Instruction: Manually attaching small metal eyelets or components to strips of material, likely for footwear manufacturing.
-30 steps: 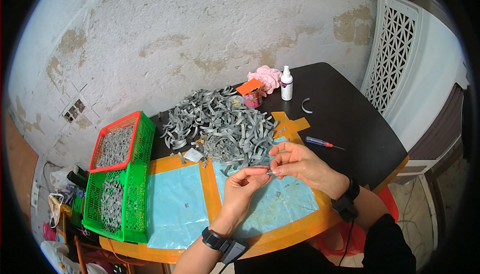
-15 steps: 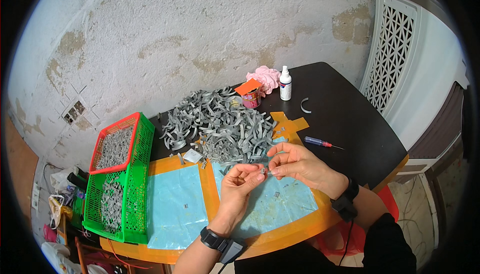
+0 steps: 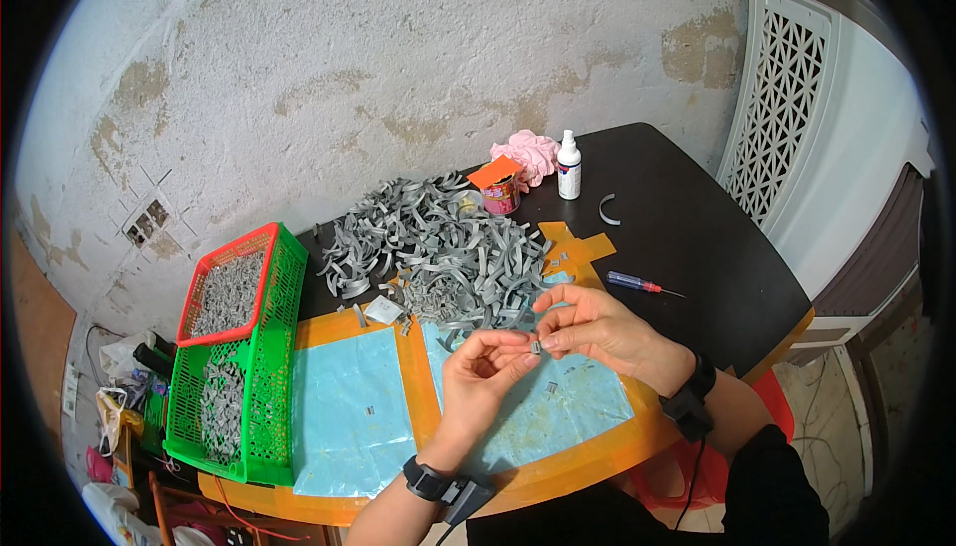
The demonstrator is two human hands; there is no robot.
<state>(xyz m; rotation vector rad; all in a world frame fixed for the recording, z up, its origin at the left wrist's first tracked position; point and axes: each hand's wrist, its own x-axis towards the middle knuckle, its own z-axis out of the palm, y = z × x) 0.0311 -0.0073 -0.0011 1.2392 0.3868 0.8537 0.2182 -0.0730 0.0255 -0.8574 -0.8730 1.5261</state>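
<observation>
My left hand (image 3: 478, 382) pinches a small grey ribbed piece (image 3: 536, 348) between thumb and fingertips, above the blue sheet. Against the piece's other side close the thumb and fingers of my right hand (image 3: 609, 335), so the fingertips of both hands nearly meet. Just beyond them spreads a large heap of grey curved strips (image 3: 438, 237), with smaller grey bits at its near edge. One loose grey bit (image 3: 551, 388) lies on the blue sheet (image 3: 588, 407) below my hands, and another (image 3: 369, 411) rests further left.
A green basket (image 3: 284, 357) with a red basket (image 3: 271, 287) on it stands at left, both holding grey pieces. Behind the heap are a tin (image 3: 501, 198), pink cloth (image 3: 528, 156) and white bottle (image 3: 569, 170). A screwdriver (image 3: 637, 283) lies right, beyond my right hand.
The small grey piece has shifted slightly right, from my left fingertips to between both hands. My left fingertips have moved a little to the right; my right hand stays nearly still.
</observation>
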